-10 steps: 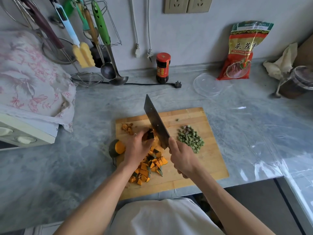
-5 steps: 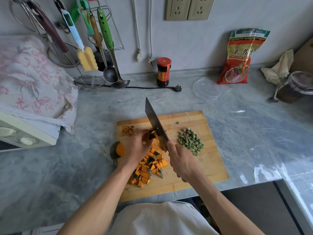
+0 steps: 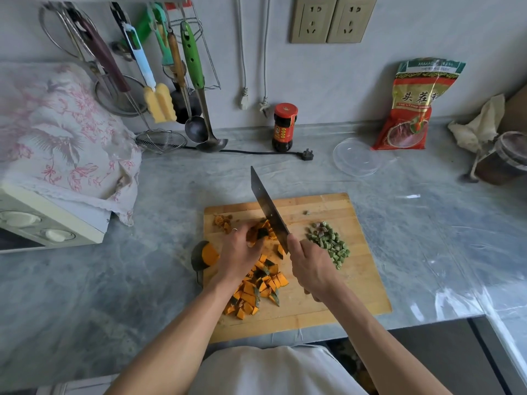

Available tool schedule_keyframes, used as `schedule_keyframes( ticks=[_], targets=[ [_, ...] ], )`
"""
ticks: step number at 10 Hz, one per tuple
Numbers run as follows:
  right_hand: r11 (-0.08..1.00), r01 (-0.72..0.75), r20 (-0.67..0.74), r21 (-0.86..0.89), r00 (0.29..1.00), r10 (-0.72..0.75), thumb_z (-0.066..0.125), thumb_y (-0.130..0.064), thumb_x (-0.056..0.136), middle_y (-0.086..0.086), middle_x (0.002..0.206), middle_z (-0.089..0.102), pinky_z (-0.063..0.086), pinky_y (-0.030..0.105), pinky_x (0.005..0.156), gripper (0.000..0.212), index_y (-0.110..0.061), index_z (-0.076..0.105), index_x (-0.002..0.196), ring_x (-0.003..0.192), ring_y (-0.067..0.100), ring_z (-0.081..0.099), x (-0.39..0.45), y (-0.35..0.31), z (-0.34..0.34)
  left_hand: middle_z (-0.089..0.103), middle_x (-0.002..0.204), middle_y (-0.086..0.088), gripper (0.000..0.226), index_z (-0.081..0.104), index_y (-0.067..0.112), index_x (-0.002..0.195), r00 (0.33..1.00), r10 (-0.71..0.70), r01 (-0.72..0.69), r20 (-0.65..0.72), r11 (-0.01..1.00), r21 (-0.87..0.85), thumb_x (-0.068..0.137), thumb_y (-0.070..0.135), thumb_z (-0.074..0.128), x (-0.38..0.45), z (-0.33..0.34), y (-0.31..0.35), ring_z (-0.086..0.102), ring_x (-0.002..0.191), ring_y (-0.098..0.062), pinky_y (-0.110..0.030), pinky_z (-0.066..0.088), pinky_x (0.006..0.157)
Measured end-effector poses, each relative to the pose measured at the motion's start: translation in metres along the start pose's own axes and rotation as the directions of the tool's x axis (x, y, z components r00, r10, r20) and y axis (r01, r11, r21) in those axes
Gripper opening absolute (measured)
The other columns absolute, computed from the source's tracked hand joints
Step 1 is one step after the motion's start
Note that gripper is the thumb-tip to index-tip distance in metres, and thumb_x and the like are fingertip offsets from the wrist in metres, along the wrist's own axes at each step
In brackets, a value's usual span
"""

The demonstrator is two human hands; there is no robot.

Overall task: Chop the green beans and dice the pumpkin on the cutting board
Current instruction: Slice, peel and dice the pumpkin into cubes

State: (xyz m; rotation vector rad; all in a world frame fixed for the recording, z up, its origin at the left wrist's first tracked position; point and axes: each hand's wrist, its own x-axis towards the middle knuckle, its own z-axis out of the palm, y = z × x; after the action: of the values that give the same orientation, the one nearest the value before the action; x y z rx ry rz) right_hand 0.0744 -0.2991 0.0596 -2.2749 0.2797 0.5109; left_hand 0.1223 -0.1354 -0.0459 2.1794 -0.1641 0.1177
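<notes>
A wooden cutting board point(image 3: 356, 286) lies on the grey counter. My left hand point(image 3: 238, 252) presses down on a pumpkin strip point(image 3: 261, 232) with dark green skin near the board's middle. My right hand point(image 3: 310, 266) grips the handle of a cleaver point(image 3: 268, 209), whose blade stands edge-down right beside the strip. Diced pumpkin point(image 3: 256, 289) is piled in front of my left hand. Chopped green beans point(image 3: 328, 242) form a heap on the board's right. A pumpkin wedge point(image 3: 206, 253) rests off the board's left edge. Small orange scraps point(image 3: 222, 222) lie at the board's far left.
A red-capped sauce jar point(image 3: 285, 126), a black plug point(image 3: 306, 154) and a clear lid point(image 3: 356, 156) sit behind the board. A red snack bag point(image 3: 410, 106) leans on the wall. Utensils point(image 3: 188, 81) hang at left above a cloth-covered appliance point(image 3: 51, 178). A dark container point(image 3: 504, 158) stands at right.
The cleaver has come down closer to the pumpkin strip under my left fingers. More cut pieces lie by the blade. The camera has tilted slightly up.
</notes>
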Motion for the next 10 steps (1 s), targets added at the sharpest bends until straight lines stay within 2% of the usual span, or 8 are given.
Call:
schedule_keyframes(
  ticks=[2, 3, 4, 5, 6, 7, 9, 10],
  targets=[
    [1.0, 0.019, 0.026, 0.001, 0.999, -0.019, 0.023, -0.05, 0.103, 0.01, 0.069, 0.051, 0.041, 0.036, 0.055, 0.051, -0.01, 0.054, 0.093, 0.069, 0.03, 0.052, -0.009, -0.002, -0.003, 0.066, 0.088, 0.018, 0.016, 0.068, 0.014, 0.105, 1.0, -0.01, 0.01, 0.004, 1.0, -0.023, 0.09, 0.014, 0.072, 0.0, 0.003, 0.003, 0.066, 0.082, 0.005, -0.013, 0.053, 0.072],
    [0.995, 0.058, 0.045, 0.082, 0.997, -0.062, 0.027, -0.047, 0.106, 0.012, 0.073, 0.053, 0.048, 0.038, 0.048, 0.054, -0.003, 0.053, 0.088, 0.056, 0.023, 0.05, -0.018, -0.004, -0.007, 0.064, 0.083, 0.021, 0.015, 0.067, 0.017, 0.103, 0.999, -0.032, 0.034, 0.032, 0.999, -0.04, 0.09, 0.012, 0.071, 0.0, 0.001, 0.003, 0.065, 0.077, 0.003, -0.01, 0.048, 0.066],
    [0.988, 0.025, 0.051, 0.151, 0.998, -0.033, 0.029, -0.054, 0.103, 0.011, 0.071, 0.055, 0.038, 0.023, 0.036, 0.064, 0.002, 0.056, 0.089, 0.046, 0.016, 0.046, -0.022, -0.005, -0.012, 0.069, 0.091, 0.015, 0.021, 0.066, 0.021, 0.11, 0.999, -0.037, 0.035, 0.04, 0.998, 0.049, 0.09, 0.022, 0.07, -0.001, 0.0, 0.001, 0.065, 0.082, -0.002, -0.017, 0.053, 0.07],
    [0.99, 0.076, -0.023, 0.118, 0.997, -0.073, 0.029, -0.054, 0.102, 0.023, 0.071, 0.06, 0.045, 0.036, 0.044, 0.068, 0.007, 0.057, 0.087, 0.05, 0.022, 0.049, -0.018, -0.005, -0.011, 0.067, 0.109, 0.01, 0.029, 0.065, 0.021, 0.118, 0.999, -0.049, 0.045, 0.023, 0.984, 0.174, 0.091, 0.032, 0.067, -0.002, 0.001, -0.003, 0.056, 0.105, -0.008, -0.01, 0.038, 0.085],
    [0.991, 0.077, -0.049, 0.112, 0.996, -0.071, 0.028, -0.055, 0.102, 0.019, 0.069, 0.058, 0.042, 0.033, 0.046, 0.074, 0.011, 0.056, 0.088, 0.052, 0.023, 0.048, -0.013, -0.005, -0.011, 0.065, 0.115, 0.009, 0.03, 0.065, 0.021, 0.12, 0.999, -0.043, 0.039, 0.018, 0.985, 0.165, 0.092, 0.033, 0.067, -0.002, -0.001, -0.001, 0.054, 0.113, -0.01, -0.024, 0.043, 0.099],
    [0.993, 0.074, -0.04, 0.088, 0.997, -0.07, 0.028, -0.052, 0.104, 0.022, 0.071, 0.06, 0.041, 0.03, 0.044, 0.07, 0.01, 0.057, 0.087, 0.051, 0.022, 0.049, -0.01, -0.005, -0.009, 0.068, 0.114, 0.007, 0.027, 0.066, 0.021, 0.118, 0.999, -0.041, 0.039, 0.014, 0.989, 0.145, 0.092, 0.03, 0.068, -0.002, -0.002, -0.001, 0.059, 0.111, -0.011, -0.036, 0.049, 0.101],
    [0.994, 0.067, -0.008, 0.082, 0.998, -0.066, 0.03, -0.047, 0.106, 0.019, 0.07, 0.061, 0.045, 0.037, 0.046, 0.062, 0.003, 0.055, 0.079, 0.049, 0.022, 0.049, -0.009, -0.008, 0.003, 0.066, 0.111, 0.012, 0.028, 0.05, 0.025, 0.119, 0.998, -0.07, 0.07, 0.004, 0.997, 0.019, 0.095, 0.029, 0.065, -0.012, -0.002, 0.0, 0.065, 0.101, -0.008, -0.036, 0.056, 0.085],
    [0.996, 0.042, 0.007, 0.078, 0.999, -0.043, 0.029, -0.048, 0.106, 0.019, 0.073, 0.062, 0.041, 0.029, 0.039, 0.061, 0.001, 0.056, 0.082, 0.049, 0.023, 0.051, -0.01, -0.007, 0.006, 0.066, 0.111, 0.012, 0.028, 0.049, 0.025, 0.118, 0.996, -0.08, 0.079, 0.025, 0.997, 0.023, 0.095, 0.03, 0.065, -0.012, -0.003, -0.001, 0.065, 0.101, -0.007, -0.035, 0.058, 0.083]
  ],
)
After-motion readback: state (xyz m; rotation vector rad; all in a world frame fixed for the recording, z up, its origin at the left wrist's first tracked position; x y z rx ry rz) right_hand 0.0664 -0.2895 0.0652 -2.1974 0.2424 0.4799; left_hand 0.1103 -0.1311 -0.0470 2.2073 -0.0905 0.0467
